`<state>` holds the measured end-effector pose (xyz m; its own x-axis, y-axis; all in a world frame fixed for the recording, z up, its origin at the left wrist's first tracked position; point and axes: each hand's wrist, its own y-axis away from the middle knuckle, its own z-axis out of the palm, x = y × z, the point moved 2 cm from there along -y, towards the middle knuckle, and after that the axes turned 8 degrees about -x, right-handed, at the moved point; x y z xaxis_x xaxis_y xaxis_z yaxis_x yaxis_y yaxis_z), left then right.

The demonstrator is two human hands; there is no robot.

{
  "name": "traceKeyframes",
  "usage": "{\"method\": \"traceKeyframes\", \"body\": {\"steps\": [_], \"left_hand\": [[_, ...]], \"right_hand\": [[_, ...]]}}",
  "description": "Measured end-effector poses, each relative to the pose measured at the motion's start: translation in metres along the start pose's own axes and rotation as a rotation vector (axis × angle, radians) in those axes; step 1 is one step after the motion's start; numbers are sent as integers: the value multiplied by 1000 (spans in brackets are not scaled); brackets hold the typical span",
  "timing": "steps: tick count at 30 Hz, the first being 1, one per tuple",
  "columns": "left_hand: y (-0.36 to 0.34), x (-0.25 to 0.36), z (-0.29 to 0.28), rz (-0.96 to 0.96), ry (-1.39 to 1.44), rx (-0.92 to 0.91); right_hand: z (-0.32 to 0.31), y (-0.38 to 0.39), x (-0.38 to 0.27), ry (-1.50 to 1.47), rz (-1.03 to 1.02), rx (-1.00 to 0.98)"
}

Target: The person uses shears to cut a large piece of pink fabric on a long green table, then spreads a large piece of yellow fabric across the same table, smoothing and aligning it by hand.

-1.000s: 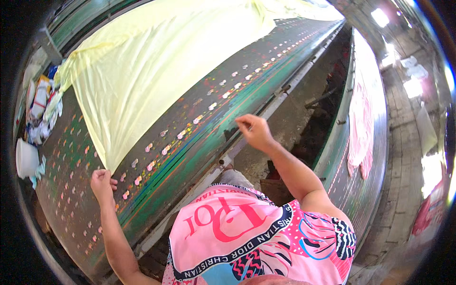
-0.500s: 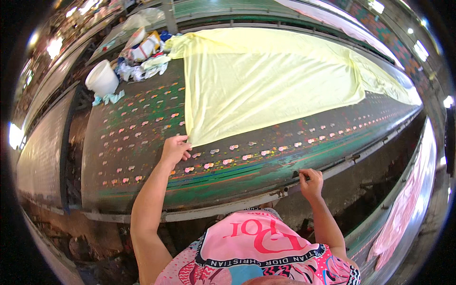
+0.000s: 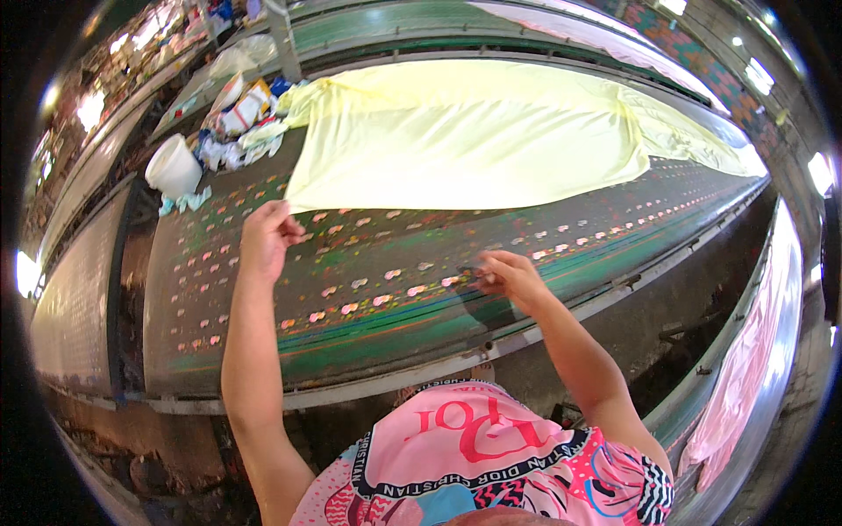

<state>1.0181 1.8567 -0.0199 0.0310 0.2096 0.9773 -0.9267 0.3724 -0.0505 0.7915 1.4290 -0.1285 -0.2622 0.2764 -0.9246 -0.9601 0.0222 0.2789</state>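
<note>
Both hands out over the table [image 3: 263, 351]: left [image 3: 267, 235] pinching the yellow cloth [image 3: 465, 140] corner, right [image 3: 504, 276] loosely curled, empty.

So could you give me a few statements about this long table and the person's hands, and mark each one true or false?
1. The left hand grips the corner of the yellow cloth. True.
2. The right hand rests on the yellow cloth. False: it is on the bare table, apart from the cloth.
3. A white bucket stands on the table near the cloth's left end. True.
4. The cloth is rolled into a tight bundle. False: it lies spread out flat.
</note>
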Motion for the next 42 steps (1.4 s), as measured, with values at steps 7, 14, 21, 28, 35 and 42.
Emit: {"method": "traceKeyframes", "body": {"steps": [7, 14, 21, 28, 35, 42], "left_hand": [[22, 19, -30, 100, 120, 213], [67, -6, -67, 57, -25, 395], [57, -76, -78, -171, -103, 519], [107, -137, -131, -137, -402, 412], [44, -128, 7, -387, -235, 674], [32, -88, 6, -128, -222, 517]], "right_hand": [[-53, -94, -37, -725, -230, 90], [-131, -142, -70, -957, -369, 166], [-146, -121, -70, -647, -151, 157], [-132, -105, -69, -508, 26, 96], [-157, -96, -86, -280, -45, 182], [-159, -68, -96, -267, -66, 217]]}}
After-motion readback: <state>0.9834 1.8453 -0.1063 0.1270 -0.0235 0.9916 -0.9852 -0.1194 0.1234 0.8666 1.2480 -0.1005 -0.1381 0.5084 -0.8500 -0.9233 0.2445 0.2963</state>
